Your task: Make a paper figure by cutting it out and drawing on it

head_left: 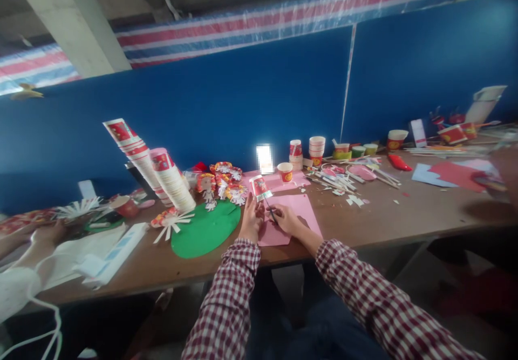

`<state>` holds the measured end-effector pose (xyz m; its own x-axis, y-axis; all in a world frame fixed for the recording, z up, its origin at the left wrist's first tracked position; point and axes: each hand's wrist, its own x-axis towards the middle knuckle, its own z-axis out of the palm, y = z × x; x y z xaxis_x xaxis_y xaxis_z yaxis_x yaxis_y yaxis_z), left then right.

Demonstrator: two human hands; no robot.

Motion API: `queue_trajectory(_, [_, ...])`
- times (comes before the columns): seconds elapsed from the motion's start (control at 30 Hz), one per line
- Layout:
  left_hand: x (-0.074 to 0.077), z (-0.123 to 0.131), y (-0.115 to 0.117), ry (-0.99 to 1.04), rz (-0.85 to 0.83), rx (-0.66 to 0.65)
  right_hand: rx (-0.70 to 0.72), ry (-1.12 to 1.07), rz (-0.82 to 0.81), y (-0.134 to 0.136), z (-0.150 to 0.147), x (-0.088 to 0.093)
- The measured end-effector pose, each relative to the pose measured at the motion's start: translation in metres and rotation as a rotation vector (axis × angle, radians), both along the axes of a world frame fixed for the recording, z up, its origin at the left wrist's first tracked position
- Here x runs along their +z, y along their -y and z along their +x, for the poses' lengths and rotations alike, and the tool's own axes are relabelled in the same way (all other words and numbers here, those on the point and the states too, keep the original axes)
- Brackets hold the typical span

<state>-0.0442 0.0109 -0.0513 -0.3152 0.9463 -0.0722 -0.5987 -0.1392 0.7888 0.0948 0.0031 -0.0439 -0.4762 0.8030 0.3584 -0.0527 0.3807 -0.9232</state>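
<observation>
My left hand is closed on a red and white paper cup, held tilted above the table. My right hand is closed around dark-handled scissors, whose thin blades point up at the cup's edge. Below both hands lies a sheet of pink paper. To the left is a green oval sheet, with several cut-out paper figures behind it. Another paper cup stands upright just behind my hands.
Tall stacks of paper cups lean at the left, near a white power strip. Paper scraps and sticks lie to the right. Other people's hands show at the far left and far right. A blue partition stands behind the table.
</observation>
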Motion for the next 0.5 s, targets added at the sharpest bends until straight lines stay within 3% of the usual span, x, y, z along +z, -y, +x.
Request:
queue_trajectory(0.3, [0.003, 0.0056, 0.0015, 0.056, 0.032, 0.095, -0.001, 0.003, 0.002, 0.001, -0.0007, 0.0001])
queue_trajectory(0.5, [0.0048, 0.0083, 0.0022, 0.033, 0.025, 0.09, -0.018, 0.0, -0.003, -0.0003, -0.0021, -0.0026])
